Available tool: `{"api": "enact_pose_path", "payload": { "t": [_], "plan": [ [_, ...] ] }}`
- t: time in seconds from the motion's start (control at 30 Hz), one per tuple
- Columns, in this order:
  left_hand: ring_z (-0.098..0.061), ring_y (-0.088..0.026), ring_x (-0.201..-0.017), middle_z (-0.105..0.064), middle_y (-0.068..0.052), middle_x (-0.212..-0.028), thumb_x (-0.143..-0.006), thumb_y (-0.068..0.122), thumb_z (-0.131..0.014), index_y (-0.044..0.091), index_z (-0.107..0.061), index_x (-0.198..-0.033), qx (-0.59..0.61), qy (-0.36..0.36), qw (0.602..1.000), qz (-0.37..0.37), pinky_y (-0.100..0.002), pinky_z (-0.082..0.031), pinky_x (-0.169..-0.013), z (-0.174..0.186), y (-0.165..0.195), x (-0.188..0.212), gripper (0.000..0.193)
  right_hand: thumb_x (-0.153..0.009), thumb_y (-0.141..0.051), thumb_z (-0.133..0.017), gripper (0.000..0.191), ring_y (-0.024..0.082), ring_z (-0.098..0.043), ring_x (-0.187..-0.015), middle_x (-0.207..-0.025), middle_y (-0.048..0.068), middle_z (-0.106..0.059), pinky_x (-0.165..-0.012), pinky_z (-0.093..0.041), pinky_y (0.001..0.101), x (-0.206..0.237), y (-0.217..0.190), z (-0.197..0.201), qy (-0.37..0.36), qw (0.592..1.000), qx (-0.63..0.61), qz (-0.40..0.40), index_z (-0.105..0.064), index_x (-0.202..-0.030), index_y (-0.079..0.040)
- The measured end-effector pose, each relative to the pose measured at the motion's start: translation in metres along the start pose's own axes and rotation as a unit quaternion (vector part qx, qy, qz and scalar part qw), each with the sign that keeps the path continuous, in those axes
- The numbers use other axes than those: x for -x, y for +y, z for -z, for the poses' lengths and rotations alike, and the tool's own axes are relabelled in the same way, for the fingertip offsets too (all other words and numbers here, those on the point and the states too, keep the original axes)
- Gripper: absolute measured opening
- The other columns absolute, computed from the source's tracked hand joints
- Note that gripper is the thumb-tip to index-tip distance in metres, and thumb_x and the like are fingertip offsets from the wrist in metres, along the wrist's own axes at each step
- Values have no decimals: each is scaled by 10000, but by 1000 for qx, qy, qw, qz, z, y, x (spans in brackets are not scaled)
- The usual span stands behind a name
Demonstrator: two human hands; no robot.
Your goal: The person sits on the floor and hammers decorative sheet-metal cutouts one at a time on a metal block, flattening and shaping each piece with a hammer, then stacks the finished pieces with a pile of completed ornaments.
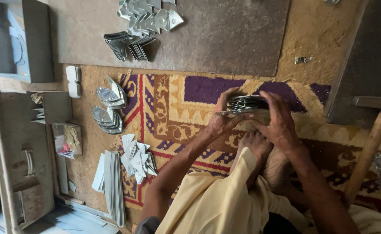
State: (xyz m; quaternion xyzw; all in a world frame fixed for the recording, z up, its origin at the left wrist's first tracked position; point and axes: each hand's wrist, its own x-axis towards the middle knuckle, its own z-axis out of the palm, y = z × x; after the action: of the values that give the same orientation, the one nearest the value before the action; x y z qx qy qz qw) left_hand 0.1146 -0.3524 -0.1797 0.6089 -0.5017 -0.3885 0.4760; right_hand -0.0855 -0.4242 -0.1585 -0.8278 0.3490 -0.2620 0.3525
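Both my hands hold one stack of thin metal corner plates (pixel 242 104) above a patterned rug (pixel 173 104). My left hand (pixel 223 117) grips the stack's left end, fingers curled around it. My right hand (pixel 279 119) lies over the stack's right end, fingers spread on top. The stack sits just above my bare foot (pixel 255 147), which is tucked under a yellow garment (pixel 216 199).
A dark board (pixel 225 39) at the top carries several loose and stacked corner plates (pixel 142 26). Curved metal pieces (pixel 108 108), small triangular plates (pixel 137 158) and flat strips (pixel 112 186) lie to the left. A wooden handle (pixel 370 147) stands at right, with metal boxes (pixel 19 41) at far left.
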Motion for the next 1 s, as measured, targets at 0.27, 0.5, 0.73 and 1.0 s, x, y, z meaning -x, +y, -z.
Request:
{"api": "enact_pose_path", "payload": {
  "t": [0.27, 0.5, 0.73, 1.0],
  "plan": [
    [-433, -349, -1492, -482, -173, -1538, -715, 375, -973, 68, -313, -1580, -222, -47, 966, -125, -559, -379, -1237, 25, 32, -14, 1131, -775, -178, -866, 863, 445, -555, -1310, -1406, 264, -556, -1093, -476, 492, -3, 10, -18, -18, 999, -27, -19, -430, -1495, 10],
    [-449, -315, -1535, -409, -179, -1640, -781, 347, -951, 92, -166, -1665, -46, -63, 993, -90, -491, -396, -1264, 30, 19, -11, 1210, -752, -216, -913, 907, 416, -560, -1296, -1384, 250, -546, -1080, -491, 489, -4, 11, -19, -33, 998, -52, -20, -413, -1482, -14],
    [-363, -391, -1492, -359, -273, -1618, -632, 457, -975, 89, -198, -1624, -232, -77, 969, 26, -543, -349, -1226, 16, -6, -4, 1313, -771, -157, -892, 885, 409, -557, -1314, -1386, 246, -540, -1096, -492, 489, -5, 14, -24, -32, 998, -46, -38, -396, -1488, -7],
    [-377, -364, -1528, -358, -199, -1620, -836, 632, -781, 51, -138, -1636, -176, -66, 980, -70, -537, -317, -1289, 7, 0, -3, 1179, -776, -201, -902, 800, 400, -649, -1180, -1276, 214, -625, -981, -527, 460, -8, 15, -7, -42, 991, -73, -102, -445, -1414, -47]
  ]
}}
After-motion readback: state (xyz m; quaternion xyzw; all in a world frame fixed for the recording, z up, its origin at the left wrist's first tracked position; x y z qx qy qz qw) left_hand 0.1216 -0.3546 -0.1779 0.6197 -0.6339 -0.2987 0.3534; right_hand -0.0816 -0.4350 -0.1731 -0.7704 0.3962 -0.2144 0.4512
